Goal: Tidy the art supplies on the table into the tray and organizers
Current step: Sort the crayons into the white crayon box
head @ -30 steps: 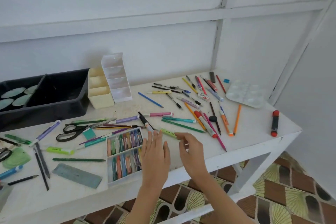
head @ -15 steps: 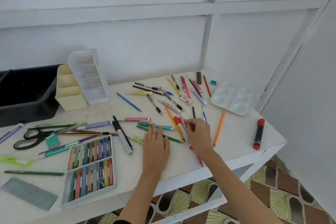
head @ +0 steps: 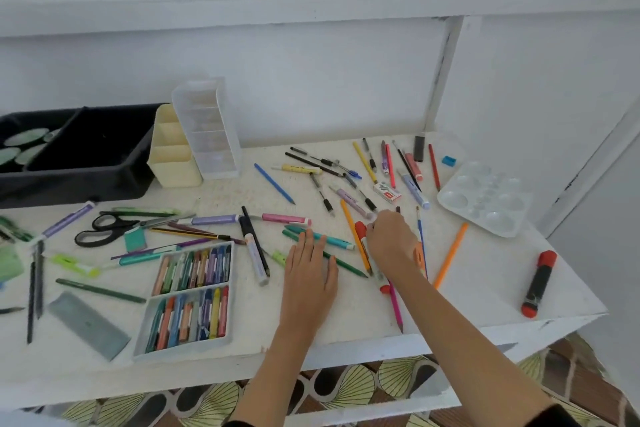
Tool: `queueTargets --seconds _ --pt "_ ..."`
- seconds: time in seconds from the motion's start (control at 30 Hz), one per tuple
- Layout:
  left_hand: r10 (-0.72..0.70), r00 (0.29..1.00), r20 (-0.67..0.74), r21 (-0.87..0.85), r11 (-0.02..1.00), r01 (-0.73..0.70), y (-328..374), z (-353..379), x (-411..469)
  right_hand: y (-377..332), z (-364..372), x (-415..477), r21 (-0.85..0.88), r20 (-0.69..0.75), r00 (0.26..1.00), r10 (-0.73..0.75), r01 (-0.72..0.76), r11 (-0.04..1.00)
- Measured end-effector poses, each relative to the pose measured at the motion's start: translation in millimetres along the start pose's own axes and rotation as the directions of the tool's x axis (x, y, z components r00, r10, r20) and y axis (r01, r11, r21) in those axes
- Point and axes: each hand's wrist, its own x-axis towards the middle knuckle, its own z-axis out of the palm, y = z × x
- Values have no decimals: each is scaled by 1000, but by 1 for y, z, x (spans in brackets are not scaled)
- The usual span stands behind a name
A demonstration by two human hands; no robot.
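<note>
left hand lay flat, released, on desk | right hand curled over red-capped marker — grasp unclear; marker's length ran toward me, nearer my right

Two hands, two organizers, one black tray, one pair of scissors, one paint palette and two red-capped markers

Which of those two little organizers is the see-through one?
The taller organizer, on the right; the shorter organizer beside it is opaque cream-yellow.

Right hand on red-capped marker
</note>
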Motion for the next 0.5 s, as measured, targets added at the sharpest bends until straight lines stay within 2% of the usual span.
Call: queueTargets --seconds 0.1,0.2,0.33,0.43,0.5 --pt "-10 1000 -16 -32 999 9 3 -4 -1 0 1 1 202 -1 996 84 -82 976" --pt "-16 997 -69 -84 996 10 7 -10 -3 0 1 0 403 -8 993 122 -108 909" --pt "-138 964 -226 -263 962 76 3 -25 -13 -13 -10 -12 588 -90 995 43 18 809" --pt "-258 915 -309 -355 924 140 -13 -49 -25 -37 -18 -34 736 -87 995 -42 93 670" --pt "-304 893 -332 -362 915 177 -33 -70 -34 -56 -14 -51 846 18 994 -103 39 532"
